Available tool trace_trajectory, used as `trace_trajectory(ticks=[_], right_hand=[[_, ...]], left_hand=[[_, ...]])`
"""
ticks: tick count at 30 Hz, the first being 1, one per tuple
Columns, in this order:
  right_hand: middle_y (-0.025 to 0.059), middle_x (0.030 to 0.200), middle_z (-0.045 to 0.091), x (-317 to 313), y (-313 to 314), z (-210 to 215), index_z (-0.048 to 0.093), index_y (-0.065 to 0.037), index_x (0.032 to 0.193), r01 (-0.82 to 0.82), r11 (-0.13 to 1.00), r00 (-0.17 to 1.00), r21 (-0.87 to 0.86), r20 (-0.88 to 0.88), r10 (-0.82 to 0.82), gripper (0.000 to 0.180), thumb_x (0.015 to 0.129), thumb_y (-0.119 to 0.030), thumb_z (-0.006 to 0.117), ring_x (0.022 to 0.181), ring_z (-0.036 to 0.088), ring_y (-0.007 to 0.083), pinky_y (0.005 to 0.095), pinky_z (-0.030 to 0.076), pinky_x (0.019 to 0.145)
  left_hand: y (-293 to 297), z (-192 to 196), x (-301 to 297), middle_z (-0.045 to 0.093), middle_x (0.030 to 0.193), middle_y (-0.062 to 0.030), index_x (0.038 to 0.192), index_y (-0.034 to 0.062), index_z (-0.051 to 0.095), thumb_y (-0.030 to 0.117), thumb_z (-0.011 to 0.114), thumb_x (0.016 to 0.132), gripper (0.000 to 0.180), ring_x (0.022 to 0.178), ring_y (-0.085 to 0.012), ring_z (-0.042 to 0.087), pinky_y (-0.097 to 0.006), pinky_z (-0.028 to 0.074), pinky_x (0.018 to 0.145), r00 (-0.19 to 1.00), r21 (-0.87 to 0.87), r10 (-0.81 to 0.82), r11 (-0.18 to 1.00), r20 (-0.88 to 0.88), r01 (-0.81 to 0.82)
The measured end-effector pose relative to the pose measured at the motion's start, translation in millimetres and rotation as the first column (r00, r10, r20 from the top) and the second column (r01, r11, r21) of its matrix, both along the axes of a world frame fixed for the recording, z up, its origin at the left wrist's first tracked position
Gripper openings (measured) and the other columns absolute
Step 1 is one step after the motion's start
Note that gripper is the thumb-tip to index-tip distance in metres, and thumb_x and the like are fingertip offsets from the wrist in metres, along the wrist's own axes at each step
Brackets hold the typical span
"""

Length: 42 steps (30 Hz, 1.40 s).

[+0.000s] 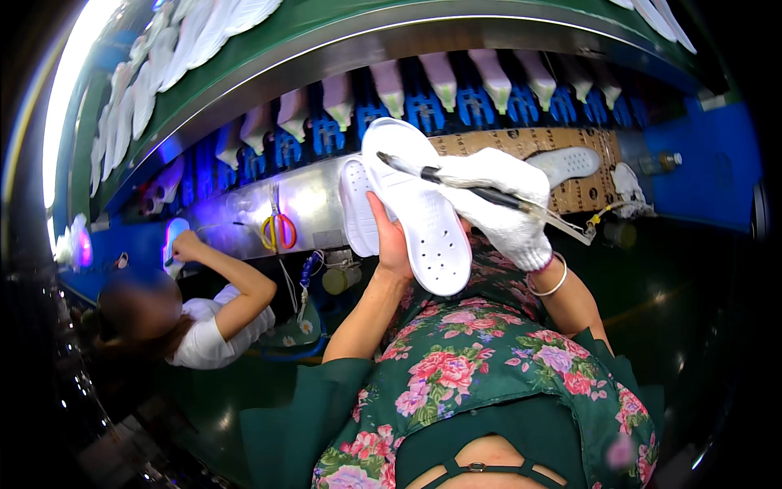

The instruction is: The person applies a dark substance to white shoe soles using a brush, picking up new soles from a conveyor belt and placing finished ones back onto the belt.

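A white perforated shoe sole (pixel 440 244) is held up in front of me, its smooth heel end away from me and its holed end near me. My left hand (pixel 393 243) is bare and grips the sole from its left edge and underneath. My right hand (pixel 501 204), in a white knit glove, is closed round a black-handled brush (pixel 481 192). The dark bristle tip rests on or just over the sole's far half. A second white sole (pixel 357 204) lies on the bench just left of the held one, partly covered by it.
Scissors with red and yellow handles (pixel 278 231) lie on the metal bench (pixel 318 196). Cardboard (pixel 521 143) carries another pale sole (pixel 564 165). Behind stands a row of blue racks (pixel 423 110) with pale soles. At left a co-worker's hand (pixel 189 246) holds a sole.
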State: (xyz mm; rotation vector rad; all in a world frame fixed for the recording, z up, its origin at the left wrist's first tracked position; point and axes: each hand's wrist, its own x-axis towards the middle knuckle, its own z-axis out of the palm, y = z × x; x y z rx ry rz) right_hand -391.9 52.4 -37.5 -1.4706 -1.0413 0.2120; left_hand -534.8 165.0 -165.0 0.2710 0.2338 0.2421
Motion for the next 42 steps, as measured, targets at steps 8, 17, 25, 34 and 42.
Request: trace_trajectory(ticks=[8, 17, 25, 34, 42], right_hand=[[0.0136, 0.106, 0.076, -2, -10, -12, 0.078, -0.006, 0.113, 0.107, 0.991, 0.916, -0.074, 0.395, -0.07, 0.034, 0.079, 0.0, 0.077, 0.094, 0.073, 0.029, 0.0392, 0.055, 0.086], [0.0103, 0.103, 0.077, 1, -15, -8, 0.079, -0.003, 0.103, 0.148, 0.989, 0.982, -0.022, 0.125, -0.144, 0.023, 0.08, -0.001, 0.079, 0.092, 0.073, 0.0216, 0.036, 0.057, 0.08], [0.0091, 0.102, 0.077, -21, -20, -6, 0.081, -0.012, 0.104, -0.106, 0.992, 0.987, -0.067, 0.117, 0.113, 0.024, 0.08, -0.008, 0.081, 0.091, 0.074, 0.0254, 0.0374, 0.058, 0.081], [0.0077, 0.107, 0.078, -32, -21, -11, 0.08, -0.013, 0.108, -0.262, 0.965, 0.941, 0.01, 0.225, 0.253, 0.028, 0.08, -0.008, 0.08, 0.096, 0.074, 0.0271, 0.0391, 0.057, 0.085], [0.0043, 0.106, 0.078, -53, -19, -43, 0.08, -0.019, 0.11, -0.062, 0.996, 0.901, 0.061, 0.434, 0.029, 0.026, 0.084, -0.014, 0.081, 0.091, 0.074, 0.0225, 0.0377, 0.057, 0.077]], left_hand=[[-24, 20, 23, 0.037, 0.162, -0.01, 0.164, 0.0142, 0.022, 0.082, 0.018, 0.098, 0.095, 0.147, -0.0305, 0.039, -0.045, 0.033, 0.122, 0.983, 0.252, 0.061, 0.968, -0.173, -0.016], [-5, 0, 17, 0.04, 0.156, -0.0124, 0.161, 0.013, 0.022, 0.085, 0.021, 0.094, 0.098, 0.141, -0.031, 0.044, -0.046, 0.038, 0.117, 0.977, 0.269, 0.107, 0.962, -0.187, -0.053], [13, 9, 16, 0.05, 0.134, -0.0161, 0.145, 0.0056, 0.035, 0.093, 0.029, 0.083, 0.107, 0.124, -0.0315, 0.052, -0.046, 0.045, 0.104, 0.994, 0.185, 0.092, 0.979, -0.054, -0.08], [43, 7, 15, 0.061, 0.11, -0.0203, 0.128, -0.0028, 0.049, 0.102, 0.038, 0.071, 0.12, 0.106, -0.032, 0.06, -0.047, 0.053, 0.09, 0.992, 0.073, -0.043, 0.997, 0.121, 0.034], [45, 37, 34, 0.064, 0.097, -0.0209, 0.122, -0.0054, 0.053, 0.103, 0.044, 0.068, 0.122, 0.087, -0.0307, 0.061, -0.043, 0.054, 0.074, 0.973, 0.115, -0.1, 0.99, 0.206, 0.077]])
